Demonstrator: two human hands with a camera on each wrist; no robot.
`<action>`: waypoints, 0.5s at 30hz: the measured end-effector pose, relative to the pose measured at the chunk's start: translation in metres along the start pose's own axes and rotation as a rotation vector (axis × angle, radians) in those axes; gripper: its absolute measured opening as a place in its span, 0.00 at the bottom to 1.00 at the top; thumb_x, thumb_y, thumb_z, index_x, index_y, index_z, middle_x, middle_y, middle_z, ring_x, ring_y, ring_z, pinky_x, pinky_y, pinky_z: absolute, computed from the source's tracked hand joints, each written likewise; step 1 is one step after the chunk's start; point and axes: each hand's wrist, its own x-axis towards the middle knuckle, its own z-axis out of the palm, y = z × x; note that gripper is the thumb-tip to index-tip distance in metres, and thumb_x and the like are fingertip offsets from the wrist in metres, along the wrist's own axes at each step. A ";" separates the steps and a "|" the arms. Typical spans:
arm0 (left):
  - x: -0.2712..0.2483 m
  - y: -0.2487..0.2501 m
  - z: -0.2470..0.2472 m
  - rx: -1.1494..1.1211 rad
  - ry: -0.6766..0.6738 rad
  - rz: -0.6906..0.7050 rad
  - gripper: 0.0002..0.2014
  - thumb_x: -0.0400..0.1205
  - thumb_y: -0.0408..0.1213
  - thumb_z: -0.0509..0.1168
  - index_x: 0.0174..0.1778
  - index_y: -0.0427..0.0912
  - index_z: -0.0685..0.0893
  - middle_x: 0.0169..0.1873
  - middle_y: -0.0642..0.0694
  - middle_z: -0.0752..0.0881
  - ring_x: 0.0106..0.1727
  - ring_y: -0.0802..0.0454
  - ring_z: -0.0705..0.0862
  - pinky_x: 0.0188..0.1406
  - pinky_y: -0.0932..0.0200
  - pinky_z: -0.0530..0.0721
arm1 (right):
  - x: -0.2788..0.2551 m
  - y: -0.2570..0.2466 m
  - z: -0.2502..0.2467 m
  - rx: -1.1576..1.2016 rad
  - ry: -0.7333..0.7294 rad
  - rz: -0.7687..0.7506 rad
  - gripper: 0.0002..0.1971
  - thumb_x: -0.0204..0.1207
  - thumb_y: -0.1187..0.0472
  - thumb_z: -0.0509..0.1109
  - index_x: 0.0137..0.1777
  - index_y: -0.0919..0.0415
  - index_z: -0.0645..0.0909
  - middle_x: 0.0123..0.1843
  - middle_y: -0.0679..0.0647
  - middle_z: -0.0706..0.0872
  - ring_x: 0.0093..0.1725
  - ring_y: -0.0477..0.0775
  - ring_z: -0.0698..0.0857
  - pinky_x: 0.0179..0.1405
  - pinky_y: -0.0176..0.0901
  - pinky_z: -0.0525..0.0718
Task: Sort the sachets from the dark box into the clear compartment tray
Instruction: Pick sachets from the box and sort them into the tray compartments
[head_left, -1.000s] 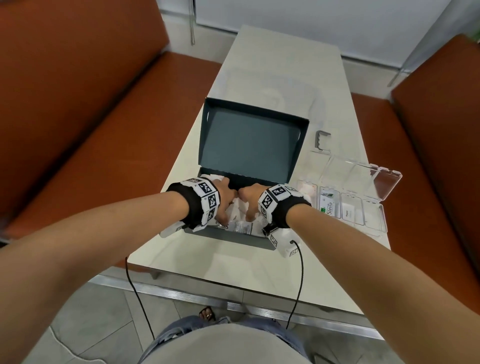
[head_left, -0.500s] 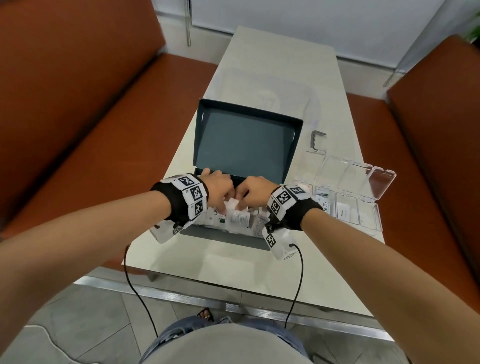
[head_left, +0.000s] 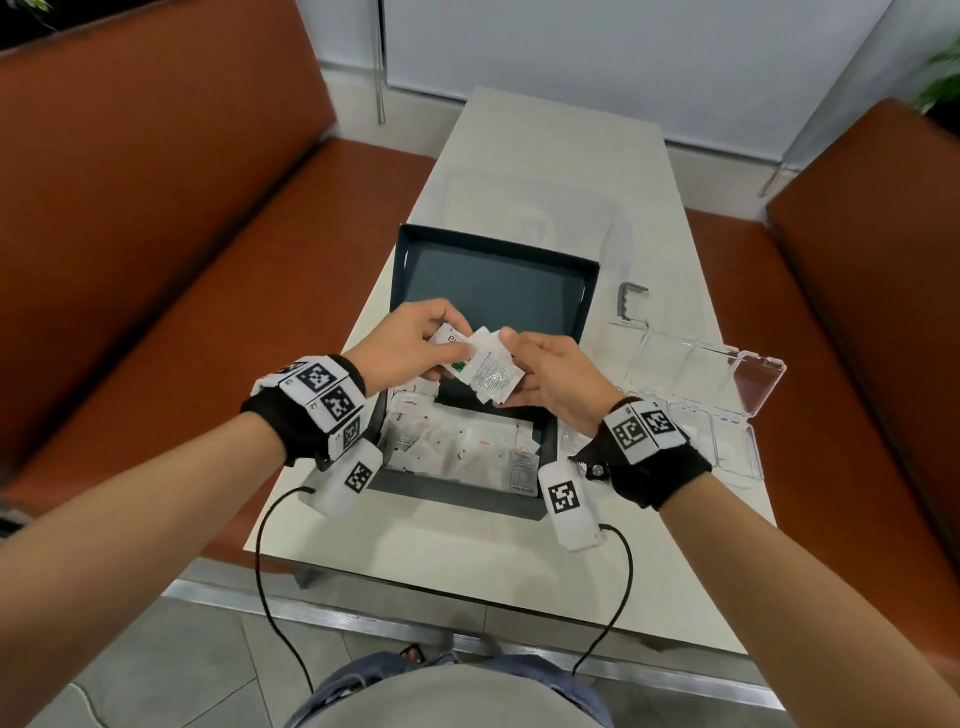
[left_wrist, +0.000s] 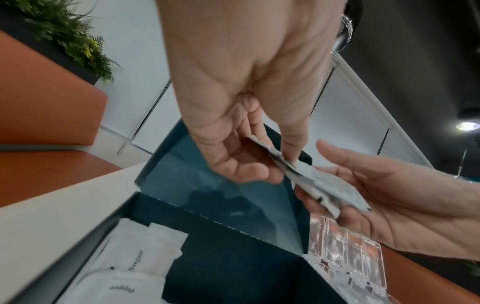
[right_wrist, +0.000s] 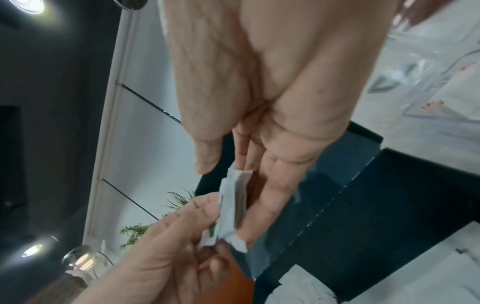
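Two hands up over the dark box, both on one small stack of sachets. We see the left hand pinching the stack from 9 o'clock, thumb on top and fingers curled under; in the left wrist view the thumb presses down on the top sachet. The right hand grips the same stack from 3 o'clock, thumb over the top edge and fingers underneath, which the right wrist view confirms. The stack is fanned, white packets, one with a green mark, one showing fine print, held clear of the box and roughly above the hinge between base and lid. We can't count the sachets in the stack. More loose sachets lie flat in the box base at 6 o'clock of the hands, white with some red print. The lid stands open at 12 o'clock, inside face dark teal. The clear tray sits on the table at 3 o'clock of the box, just beside it, its clear lid flipped open away from us; the right wrist partly covers its near compartments, so we can't tell their contents. A small grey clip lies on the table at 12 o'clock of the tray. Orange benches run along both sides of the table.
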 end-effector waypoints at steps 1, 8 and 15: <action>0.000 0.002 0.002 -0.048 0.033 0.001 0.11 0.77 0.35 0.74 0.53 0.44 0.81 0.43 0.43 0.90 0.37 0.55 0.87 0.32 0.64 0.87 | -0.001 -0.001 0.001 0.007 0.006 -0.022 0.16 0.81 0.58 0.68 0.58 0.72 0.80 0.52 0.68 0.89 0.46 0.59 0.91 0.39 0.46 0.89; -0.002 0.021 0.023 -0.573 -0.027 -0.162 0.14 0.83 0.41 0.66 0.63 0.40 0.82 0.52 0.41 0.89 0.49 0.47 0.89 0.44 0.54 0.89 | -0.007 -0.005 0.006 0.210 0.045 -0.145 0.10 0.78 0.69 0.70 0.58 0.71 0.81 0.51 0.63 0.90 0.48 0.57 0.90 0.44 0.47 0.89; -0.002 0.040 0.058 -0.859 -0.145 -0.208 0.16 0.89 0.35 0.52 0.65 0.35 0.82 0.57 0.33 0.87 0.52 0.39 0.89 0.50 0.39 0.89 | -0.018 -0.014 -0.005 -0.239 0.193 -0.255 0.07 0.75 0.60 0.75 0.44 0.65 0.88 0.34 0.44 0.90 0.34 0.39 0.87 0.33 0.31 0.83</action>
